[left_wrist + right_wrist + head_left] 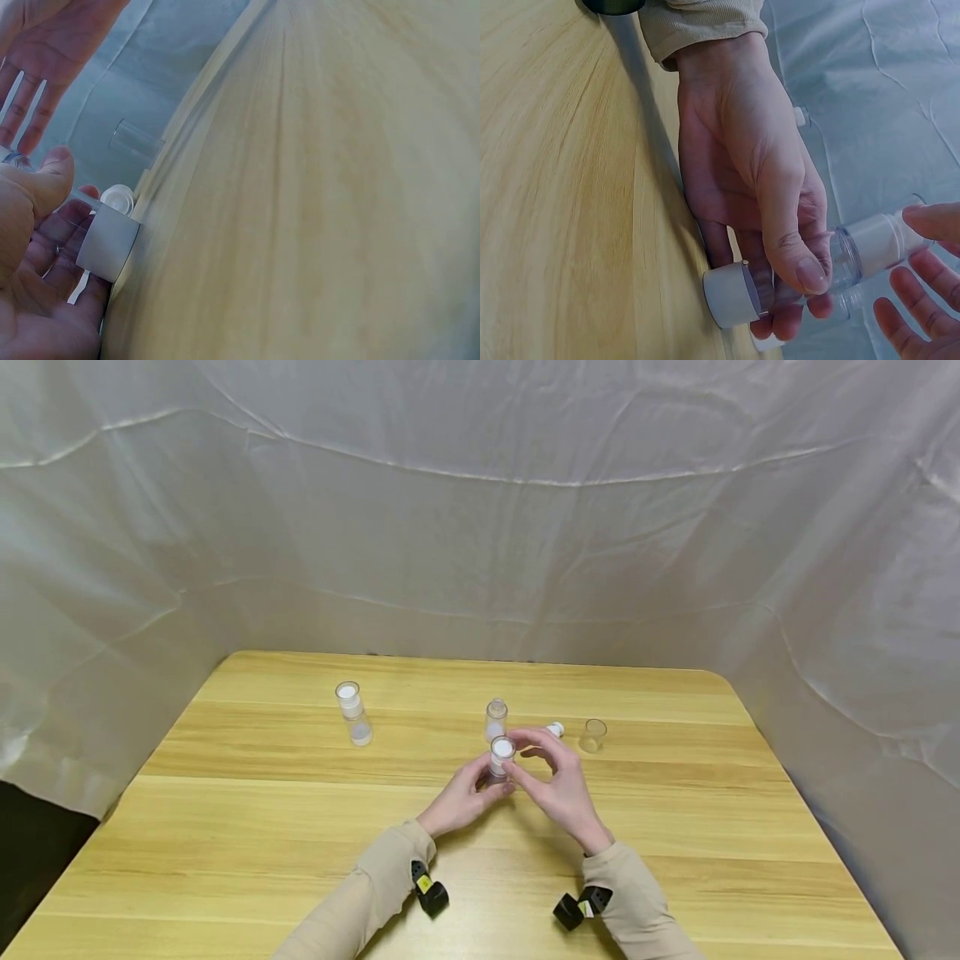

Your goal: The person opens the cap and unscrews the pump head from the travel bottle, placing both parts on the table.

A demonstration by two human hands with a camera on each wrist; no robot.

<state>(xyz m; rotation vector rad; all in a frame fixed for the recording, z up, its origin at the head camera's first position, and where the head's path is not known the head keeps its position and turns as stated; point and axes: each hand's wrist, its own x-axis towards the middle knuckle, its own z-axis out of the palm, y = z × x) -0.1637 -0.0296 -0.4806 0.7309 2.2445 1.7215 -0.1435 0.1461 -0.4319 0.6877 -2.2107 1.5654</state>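
A small clear bottle [498, 767] with a white base [731, 295] and a white collar [874, 238] stands roughly upright close over the table. My left hand [463, 796] grips its clear body, thumb on one side and fingers curled behind. At the bottle's upper end, my right hand [558, 781] has its thumb on one side and fingertips on the other, around the clear rim. Its other fingers are spread in the left wrist view. Just behind the hands is a second clear bottle [496, 718], partly hidden by the held one.
To the right, behind my right hand, lies a small white pump piece [555, 728]. Beside it a clear cap [593, 737] stands on the wooden table [247, 827]. A bottle with a white top [350, 703] stands far left. Pale fabric [480, 543] surrounds the table's back and sides.
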